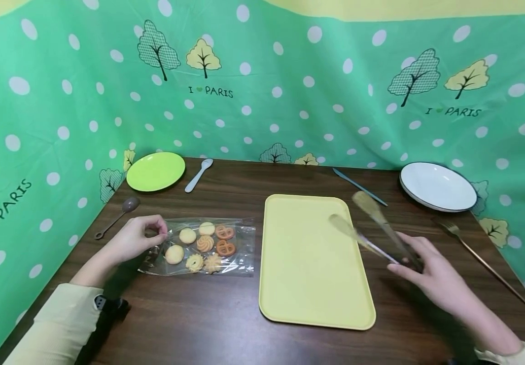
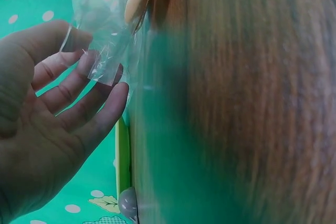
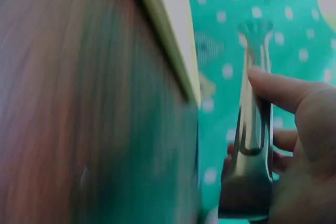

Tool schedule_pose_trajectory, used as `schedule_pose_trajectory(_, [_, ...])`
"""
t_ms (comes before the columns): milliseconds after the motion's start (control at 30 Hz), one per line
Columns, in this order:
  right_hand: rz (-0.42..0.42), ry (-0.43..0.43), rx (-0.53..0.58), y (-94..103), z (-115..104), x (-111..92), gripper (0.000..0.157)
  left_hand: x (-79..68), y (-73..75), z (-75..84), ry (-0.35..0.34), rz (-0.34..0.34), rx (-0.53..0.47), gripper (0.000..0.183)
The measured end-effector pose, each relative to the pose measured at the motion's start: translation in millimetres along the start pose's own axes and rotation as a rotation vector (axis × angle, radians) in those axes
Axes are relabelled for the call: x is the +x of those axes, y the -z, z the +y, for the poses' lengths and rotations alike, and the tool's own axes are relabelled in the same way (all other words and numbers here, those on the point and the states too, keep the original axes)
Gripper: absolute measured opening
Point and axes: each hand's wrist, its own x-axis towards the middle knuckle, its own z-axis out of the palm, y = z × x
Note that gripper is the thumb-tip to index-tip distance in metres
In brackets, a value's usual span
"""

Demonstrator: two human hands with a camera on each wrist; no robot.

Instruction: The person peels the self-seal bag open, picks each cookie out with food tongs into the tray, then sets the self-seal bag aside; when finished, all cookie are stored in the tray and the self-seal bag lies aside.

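Note:
My left hand [image 1: 141, 238] pinches the open left end of a clear plastic bag [image 1: 239, 261] between thumb and forefinger; its other fingers are spread in the left wrist view. Inside the bag lie several cookies [image 1: 205, 243], some round, some swirled, some pretzel-shaped. In my right hand [image 1: 435, 276] is a pair of metal tongs [image 3: 252, 145], thumb on one arm and fingers on the other. The tong tips stand apart over the right edge of a yellow tray [image 1: 308, 279] and the wood beyond it.
Around the dark wooden table [image 1: 198, 324] lie a green plate [image 1: 155, 171], a pale spoon [image 1: 199, 175], a brown spoon [image 1: 130, 205], a blue knife [image 1: 358, 185], a white plate [image 1: 438, 185] and a copper-coloured fork [image 1: 486, 263]. A green dotted cloth [image 1: 289, 76] hangs behind.

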Motion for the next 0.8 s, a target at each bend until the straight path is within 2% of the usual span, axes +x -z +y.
schedule_pose_trajectory(100, [-0.021, 0.150, 0.004, -12.7, -24, 8, 0.060, 0.3, 0.4, 0.6, -0.004, -0.004, 0.003, 0.010])
schedule_pose_trajectory(200, [-0.057, 0.235, -0.043, -25.6, -46, 17, 0.052, 0.4, 0.5, 1.0, -0.006, -0.005, 0.000, 0.012])
schedule_pose_trajectory(533, [-0.087, 0.346, -0.235, -58.1, -96, 48, 0.036, 0.0, 3.0, 2.2, -0.027, -0.026, -0.018, 0.011])
schedule_pose_trajectory(800, [-0.134, 0.392, -0.251, -83.0, -118, 67, 0.034, -1.3, 2.6, 2.0, -0.025, -0.019, -0.027, 0.011])
